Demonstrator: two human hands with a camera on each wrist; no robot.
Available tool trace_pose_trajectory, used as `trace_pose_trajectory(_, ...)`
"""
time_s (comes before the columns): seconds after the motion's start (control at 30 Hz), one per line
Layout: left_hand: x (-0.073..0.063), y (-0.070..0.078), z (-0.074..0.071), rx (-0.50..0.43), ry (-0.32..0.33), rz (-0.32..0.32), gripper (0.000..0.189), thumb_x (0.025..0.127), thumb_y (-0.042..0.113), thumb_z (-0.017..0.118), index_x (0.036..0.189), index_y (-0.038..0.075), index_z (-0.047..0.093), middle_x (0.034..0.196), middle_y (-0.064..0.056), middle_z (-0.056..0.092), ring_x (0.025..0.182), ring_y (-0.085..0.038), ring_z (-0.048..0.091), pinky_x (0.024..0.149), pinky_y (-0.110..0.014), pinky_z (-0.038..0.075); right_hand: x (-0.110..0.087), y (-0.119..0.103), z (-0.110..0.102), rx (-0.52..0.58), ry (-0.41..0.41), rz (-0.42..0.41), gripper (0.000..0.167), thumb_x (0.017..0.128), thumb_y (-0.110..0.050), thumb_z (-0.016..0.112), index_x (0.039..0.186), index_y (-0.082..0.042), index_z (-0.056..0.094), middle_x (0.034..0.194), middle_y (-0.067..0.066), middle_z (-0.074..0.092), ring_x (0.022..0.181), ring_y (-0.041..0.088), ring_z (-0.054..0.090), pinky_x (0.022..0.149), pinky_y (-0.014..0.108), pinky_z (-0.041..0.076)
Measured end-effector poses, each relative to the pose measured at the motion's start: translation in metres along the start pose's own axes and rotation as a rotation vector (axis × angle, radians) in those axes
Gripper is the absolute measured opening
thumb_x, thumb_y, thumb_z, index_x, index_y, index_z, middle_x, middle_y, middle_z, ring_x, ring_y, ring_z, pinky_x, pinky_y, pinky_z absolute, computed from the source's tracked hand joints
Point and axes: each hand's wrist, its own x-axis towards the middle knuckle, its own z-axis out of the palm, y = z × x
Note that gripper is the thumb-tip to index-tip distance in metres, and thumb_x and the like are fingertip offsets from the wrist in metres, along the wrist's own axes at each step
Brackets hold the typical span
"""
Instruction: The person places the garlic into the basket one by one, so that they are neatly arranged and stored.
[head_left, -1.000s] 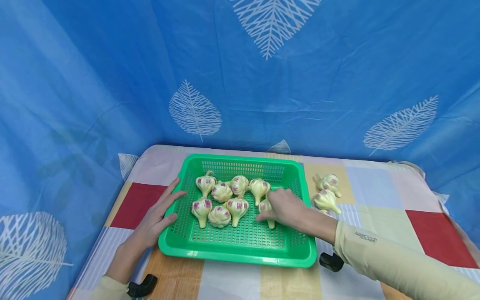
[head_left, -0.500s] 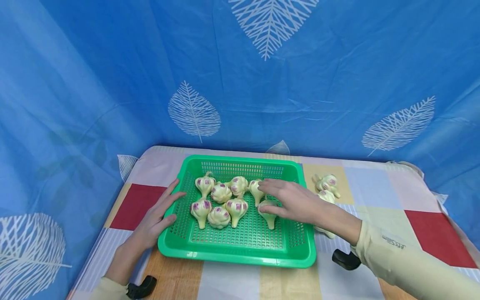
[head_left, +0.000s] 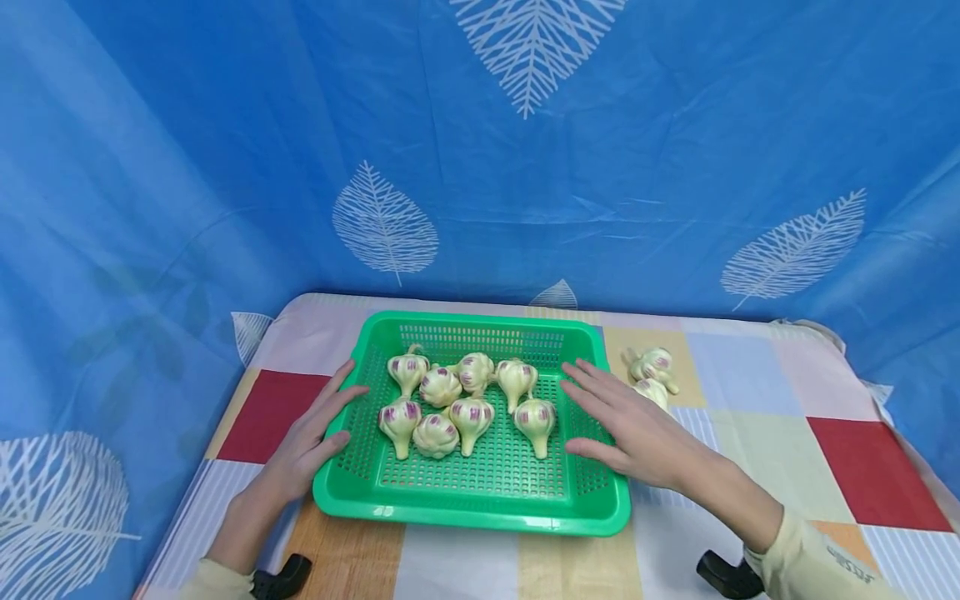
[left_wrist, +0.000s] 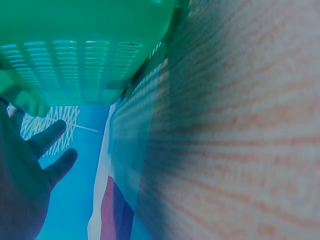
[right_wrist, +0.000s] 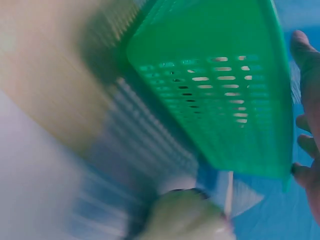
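Note:
A green plastic basket [head_left: 472, 518] with slotted walls stands on the table. Inside it lie several garlic bulbs, white with purple streaks, grouped to the left, with a separate pair at the right. The nearer of that pair is a garlic bulb [head_left: 536, 423] with its stem toward me. My left hand [head_left: 300, 446] rests at the left rim, fingers straight and spread. Over the right rim, my right hand [head_left: 637, 429] is spread with nothing in its grasp, its fingertips just inside the basket. In the right wrist view, the right hand's fingers [right_wrist: 306, 100] stand beside the rim.
More garlic bulbs [head_left: 654, 365] lie on the cloth right of the basket, partly hidden by my right hand. A blurred bulb [right_wrist: 185, 215] shows low in the right wrist view. A patchwork cloth [head_left: 765, 450] covers the table; a blue leaf-print curtain [head_left: 637, 250] hangs behind.
My right hand has let go of the garlic bulb at the basket's right side and drawn back rightward to the rim. My left hand has stayed at the left rim.

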Motion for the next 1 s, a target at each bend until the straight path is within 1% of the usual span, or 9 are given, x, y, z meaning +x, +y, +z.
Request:
trace_pose_trajectory(0.1, 0.000, -0.001, 0.000, 0.000, -0.001, -0.005, 0.063, 0.090, 0.013, 0.059, 0.151, 0.010, 0.044, 0.168, -0.002, 0.015, 0.150, -0.013, 0.018, 0.096, -0.043, 0.051, -0.019, 0.005, 0.013, 0.070, 0.086, 0.085, 0.075, 0.097, -0.037, 0.067, 0.158, -0.009, 0.034, 0.166, 0.007, 0.023, 0.152, 0.029, 0.016, 0.121, 0.035, 0.015)
trace_pose_trajectory(0.17, 0.000, -0.001, 0.001, 0.004, 0.000, -0.004, 0.063, 0.090, 0.013, 0.059, 0.151, 0.009, 0.044, 0.168, -0.002, 0.015, 0.150, -0.013, 0.018, 0.096, -0.044, 0.051, -0.033, 0.007, 0.023, 0.110, 0.154, 0.123, 0.073, 0.098, -0.028, 0.067, 0.158, -0.006, 0.031, 0.166, 0.010, 0.021, 0.153, 0.030, 0.015, 0.119, 0.024, 0.008)
trace_pose_trajectory(0.23, 0.000, -0.001, 0.001, 0.008, 0.000, -0.006, 0.063, 0.090, 0.013, 0.059, 0.151, 0.009, 0.044, 0.168, -0.002, 0.015, 0.150, -0.012, 0.017, 0.097, -0.044, 0.050, -0.046, 0.009, 0.031, 0.152, 0.219, 0.155, 0.073, 0.098, -0.021, 0.066, 0.158, -0.004, 0.028, 0.167, 0.010, 0.018, 0.153, 0.031, 0.013, 0.117, 0.018, 0.004)
trace_pose_trajectory(0.43, -0.001, -0.002, 0.001, 0.011, -0.003, -0.012, 0.063, 0.091, 0.013, 0.059, 0.152, 0.011, 0.043, 0.168, -0.002, 0.015, 0.150, -0.013, 0.017, 0.098, -0.045, 0.049, -0.082, 0.013, 0.043, 0.218, 0.396, 0.289, 0.072, 0.097, -0.009, 0.064, 0.159, -0.003, 0.026, 0.168, 0.008, 0.017, 0.153, 0.028, 0.012, 0.115, 0.016, 0.007)
trace_pose_trajectory(0.53, 0.000, -0.002, 0.001, 0.014, 0.000, -0.011, 0.063, 0.091, 0.013, 0.059, 0.152, 0.011, 0.043, 0.168, -0.003, 0.015, 0.150, -0.015, 0.018, 0.097, -0.045, 0.050, -0.100, 0.016, 0.049, 0.234, 0.473, 0.372, 0.070, 0.096, -0.007, 0.065, 0.157, 0.000, 0.030, 0.166, 0.011, 0.021, 0.153, 0.020, 0.013, 0.113, 0.014, 0.010)
trace_pose_trajectory(0.7, 0.001, -0.003, -0.001, 0.006, 0.002, -0.010, 0.063, 0.091, 0.013, 0.058, 0.152, 0.012, 0.043, 0.168, -0.004, 0.015, 0.149, -0.018, 0.019, 0.095, -0.042, 0.051, -0.129, 0.019, 0.065, 0.241, 0.537, 0.534, 0.073, 0.095, -0.010, 0.069, 0.157, -0.002, 0.031, 0.162, 0.020, 0.029, 0.148, 0.004, 0.017, 0.110, 0.012, 0.012)
trace_pose_trajectory(0.77, 0.001, -0.003, -0.001, 0.000, 0.001, -0.008, 0.062, 0.092, 0.013, 0.058, 0.152, 0.012, 0.043, 0.168, -0.004, 0.015, 0.149, -0.018, 0.019, 0.096, -0.040, 0.051, -0.138, 0.018, 0.072, 0.240, 0.543, 0.595, 0.075, 0.095, -0.013, 0.070, 0.158, -0.003, 0.030, 0.160, 0.023, 0.030, 0.148, 0.008, 0.019, 0.110, 0.012, 0.012)
trace_pose_trajectory(0.93, 0.001, 0.000, -0.001, -0.004, 0.016, 0.003, 0.062, 0.091, 0.011, 0.058, 0.152, 0.012, 0.045, 0.168, -0.003, 0.016, 0.149, -0.018, 0.020, 0.098, -0.038, 0.049, -0.150, 0.014, 0.084, 0.273, 0.538, 0.721, 0.082, 0.093, -0.018, 0.074, 0.160, -0.008, 0.028, 0.156, 0.029, 0.033, 0.145, 0.039, 0.029, 0.111, 0.014, 0.011)
trace_pose_trajectory(1.0, 0.001, 0.002, 0.000, -0.003, 0.025, 0.005, 0.062, 0.090, 0.011, 0.058, 0.151, 0.012, 0.045, 0.168, -0.003, 0.017, 0.149, -0.018, 0.021, 0.098, -0.038, 0.048, -0.151, 0.013, 0.086, 0.287, 0.540, 0.753, 0.082, 0.092, -0.019, 0.076, 0.159, -0.010, 0.030, 0.154, 0.030, 0.036, 0.141, 0.047, 0.033, 0.110, 0.015, 0.013)
